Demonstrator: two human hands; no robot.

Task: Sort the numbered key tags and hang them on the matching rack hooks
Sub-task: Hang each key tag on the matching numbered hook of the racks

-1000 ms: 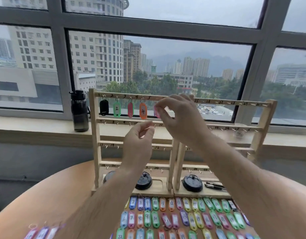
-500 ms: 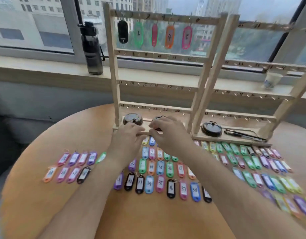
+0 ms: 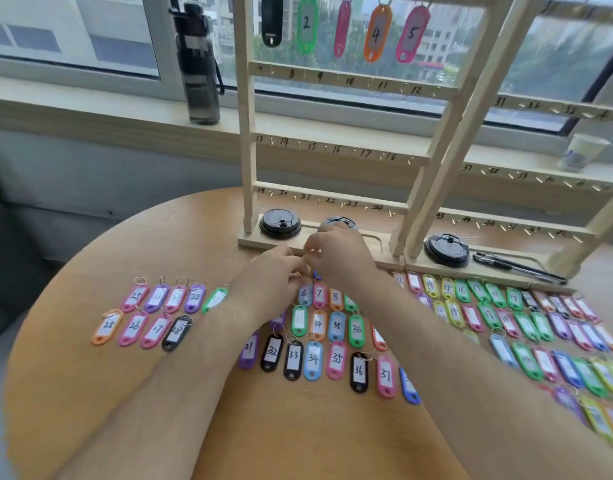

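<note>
Tag 6 (image 3: 303, 295), a light, stiff plastic fob, lies flat on the table (image 3: 298, 438) just in front of the rack (image 3: 244, 133), beside tag 7 (image 3: 319, 294). My left hand (image 3: 274, 275) and right hand (image 3: 339, 254) meet above it, fingertips bunched close; whether they pinch anything, I cannot tell. I judge its wire ring the surest hold, as the smooth body looks slippery. Tag 5 (image 3: 411, 32) hangs last on the rack's top rail.

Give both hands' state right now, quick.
Left hand: fingers curled against the right's; grip cannot be told.
Right hand: fingers curled over a blue tag; grip cannot be told.
</note>
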